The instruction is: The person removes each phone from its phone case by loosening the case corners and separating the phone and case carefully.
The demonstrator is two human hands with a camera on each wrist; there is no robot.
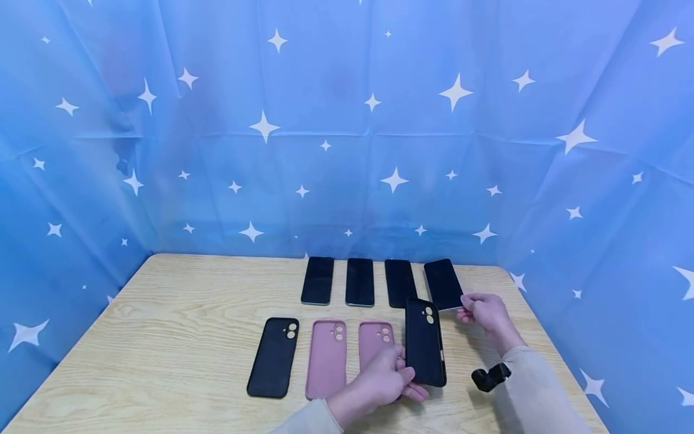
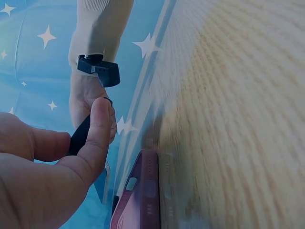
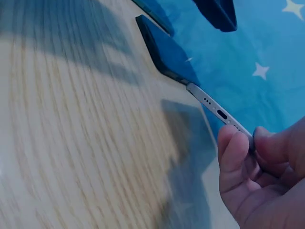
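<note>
My left hand [image 1: 384,377] pinches a black phone case [image 1: 425,343] by its lower left edge and holds it tilted up over the table. The case's inner side and two camera holes face me. At the back right, my right hand [image 1: 488,314] pinches the lower right corner of a phone [image 1: 443,283] with a dark screen. In the right wrist view that phone's pale edge [image 3: 219,112], with its charging port, slants up from the thumb and fingers, raised off the table. Below my left hand lies a pink phone case [image 1: 374,340], partly hidden by the hand.
Three more dark phones [image 1: 317,281] lie in a row along the table's [image 1: 179,337] back edge. Nearer me lie another black case [image 1: 273,358] and a second pink case [image 1: 327,361]. A blue star-printed curtain [image 1: 336,150] hangs behind and at both sides.
</note>
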